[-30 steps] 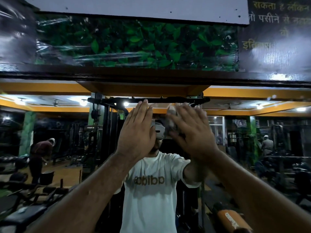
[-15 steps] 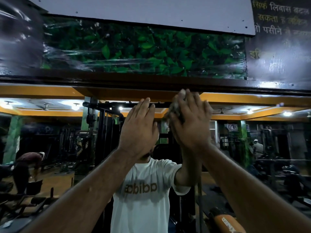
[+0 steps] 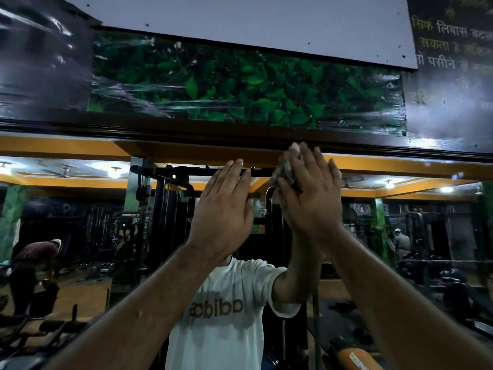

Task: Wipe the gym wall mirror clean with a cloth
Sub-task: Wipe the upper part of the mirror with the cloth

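cloth [image 3: 286,166] looks soft and limp, light as anything; right hand [image 3: 310,198] presses it flat-fingered on the mirror [image 3: 80,209] just under the top frame [image 3: 186,132]; left hand [image 3: 221,212] flat beside it, holding nothing; I'd palm it bunched so it doesn't slide

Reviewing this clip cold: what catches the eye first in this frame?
Two raised hands fill the centre: the left hand lies flat and open against the mirror, and the right hand presses a grey cloth to the glass just under the dark top frame. Above runs a glossy green leaf panel; between the arms the mirror shows a white T-shirt.
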Demonstrator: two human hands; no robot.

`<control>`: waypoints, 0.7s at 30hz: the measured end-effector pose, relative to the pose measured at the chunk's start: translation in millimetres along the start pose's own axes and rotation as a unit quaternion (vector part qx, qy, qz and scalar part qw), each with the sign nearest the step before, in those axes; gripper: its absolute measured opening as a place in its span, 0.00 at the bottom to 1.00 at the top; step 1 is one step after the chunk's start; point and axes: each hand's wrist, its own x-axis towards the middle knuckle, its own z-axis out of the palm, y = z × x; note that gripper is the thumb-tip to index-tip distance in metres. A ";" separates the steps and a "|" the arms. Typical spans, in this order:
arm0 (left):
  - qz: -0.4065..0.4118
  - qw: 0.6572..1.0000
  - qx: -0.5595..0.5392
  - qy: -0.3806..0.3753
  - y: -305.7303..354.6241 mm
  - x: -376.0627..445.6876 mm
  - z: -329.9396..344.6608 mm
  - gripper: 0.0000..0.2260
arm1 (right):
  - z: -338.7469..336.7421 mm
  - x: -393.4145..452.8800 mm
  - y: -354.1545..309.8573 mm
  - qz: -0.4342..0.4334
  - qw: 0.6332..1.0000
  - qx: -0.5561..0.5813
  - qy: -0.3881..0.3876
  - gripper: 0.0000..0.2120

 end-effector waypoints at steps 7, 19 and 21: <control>-0.012 1.000 0.016 0.002 -24.0 -14.7 -4.5 0.25 | 3.6 -7.7 -24.4 -0.125 0.991 0.011 -0.048 0.30; 0.029 1.000 0.007 0.006 -37.1 -36.8 -5.4 0.27 | 6.2 -39.1 -45.1 0.070 0.997 -0.008 0.018 0.30; 0.021 1.000 0.007 0.005 -36.6 -42.0 -3.8 0.27 | 12.3 -43.4 -68.3 0.129 0.991 -0.003 0.028 0.30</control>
